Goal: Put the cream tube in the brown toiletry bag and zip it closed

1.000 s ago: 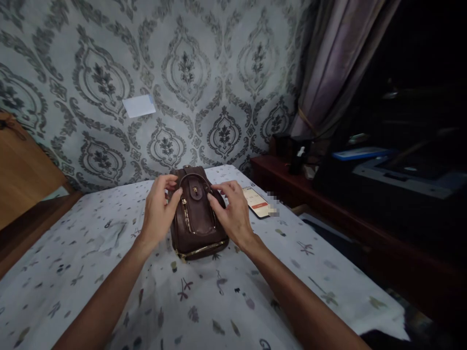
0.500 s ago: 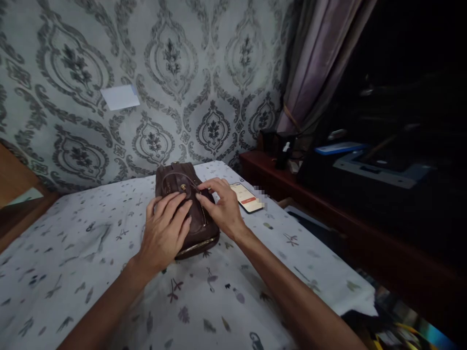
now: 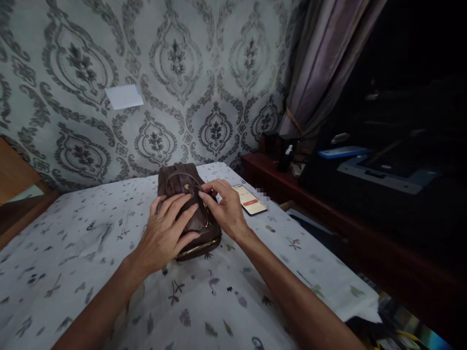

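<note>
A dark brown leather bag (image 3: 195, 223) lies flat on a white cloth with a printed pattern (image 3: 109, 272). It has a gold clasp, a thin looped handle and gold zips along its near end and the right side of its front pocket. My left hand (image 3: 166, 228) rests on the bag's front with its fingers spread. At the upper end of the pocket's side zip, my right hand (image 3: 226, 209) pinches thumb and forefinger together on what looks like the zipper pull, mostly hidden by the fingertips.
A phone with a lit screen (image 3: 250, 200) lies just right of my right hand. Beyond the cloth's right edge runs a dark red wooden ledge (image 3: 277, 177) with small dark items. A patterned wall (image 3: 215, 73) stands behind, and a brown wooden panel (image 3: 16, 175) at the left.
The view has shifted slightly. My left hand's thumb has spread further across the lower part of the bag. My right hand stays pinched at the side zip.
</note>
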The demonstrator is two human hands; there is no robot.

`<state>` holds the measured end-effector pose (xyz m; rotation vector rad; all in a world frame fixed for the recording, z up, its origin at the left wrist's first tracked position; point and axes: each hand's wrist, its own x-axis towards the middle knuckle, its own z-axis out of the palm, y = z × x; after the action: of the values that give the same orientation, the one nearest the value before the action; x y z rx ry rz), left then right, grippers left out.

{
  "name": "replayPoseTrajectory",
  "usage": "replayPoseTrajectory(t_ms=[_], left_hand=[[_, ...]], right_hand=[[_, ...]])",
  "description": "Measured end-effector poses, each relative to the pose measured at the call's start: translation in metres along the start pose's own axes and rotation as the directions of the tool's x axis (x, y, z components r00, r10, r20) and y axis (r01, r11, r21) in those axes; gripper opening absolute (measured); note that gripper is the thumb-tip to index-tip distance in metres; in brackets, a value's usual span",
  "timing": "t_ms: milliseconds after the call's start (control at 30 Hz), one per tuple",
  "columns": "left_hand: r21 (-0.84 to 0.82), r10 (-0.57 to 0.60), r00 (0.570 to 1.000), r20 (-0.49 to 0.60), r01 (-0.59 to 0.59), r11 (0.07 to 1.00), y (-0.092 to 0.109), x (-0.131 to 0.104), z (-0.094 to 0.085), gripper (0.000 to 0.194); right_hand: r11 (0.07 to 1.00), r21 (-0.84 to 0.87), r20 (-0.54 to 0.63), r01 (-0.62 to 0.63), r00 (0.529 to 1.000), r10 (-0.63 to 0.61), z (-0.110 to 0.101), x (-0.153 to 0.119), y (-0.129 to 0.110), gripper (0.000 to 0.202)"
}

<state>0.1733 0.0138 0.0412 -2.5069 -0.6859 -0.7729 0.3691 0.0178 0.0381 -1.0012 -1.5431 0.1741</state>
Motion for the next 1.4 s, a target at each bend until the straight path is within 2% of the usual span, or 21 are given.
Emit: replayPoseTrajectory(t_ms=[200, 367, 533, 833, 1233, 1300, 1367, 1400], left_hand=[[0.039, 0.013, 0.999, -0.044, -0.011, 0.999, 0.001, -0.002, 0.006, 0.041], [0.056, 0.015, 0.999, -0.041, -0.012, 0.998, 0.002, -0.002, 0.006, 0.038], [0.045, 0.023, 0.998, -0.058, -0.020, 0.999, 0.001, -0.002, 0.006, 0.040], [-0.056, 0.040, 0.996, -0.074, -0.044, 0.997, -0.005, -0.004, 0.005, 0.047], [-0.072, 0.080, 0.992, -0.101, -0.087, 0.994, -0.004, -0.005, 0.004, 0.037], [-0.172, 0.029, 0.987, -0.156, -0.056, 0.983, -0.003, -0.004, 0.000, 0.033], [-0.280, -0.129, 0.960, -0.248, 0.056, 0.958, -0.003, -0.002, -0.003, 0.027], [-0.321, -0.233, 0.930, -0.283, 0.137, 0.937, -0.003, -0.001, -0.005, 0.026]], right_hand=[[0.977, 0.175, 0.001, -0.120, 0.993, 0.122, -0.003, 0.000, -0.002, 0.009], [0.910, 0.368, -0.001, -0.190, 0.979, 0.204, -0.001, 0.004, 0.002, 0.013], [0.863, 0.441, 0.031, -0.246, 0.965, 0.259, 0.000, 0.005, 0.004, 0.020], [0.875, 0.409, 0.044, -0.259, 0.963, 0.265, -0.004, 0.004, 0.001, 0.021], [0.916, 0.333, 0.074, -0.225, 0.974, 0.213, -0.007, 0.003, -0.005, 0.029], [0.924, 0.316, 0.061, -0.216, 0.976, 0.207, -0.006, 0.002, -0.005, 0.028], [0.935, 0.290, 0.036, -0.201, 0.979, 0.200, -0.005, 0.002, -0.004, 0.026], [0.941, 0.278, 0.018, -0.193, 0.980, 0.196, -0.005, 0.001, -0.004, 0.024]])
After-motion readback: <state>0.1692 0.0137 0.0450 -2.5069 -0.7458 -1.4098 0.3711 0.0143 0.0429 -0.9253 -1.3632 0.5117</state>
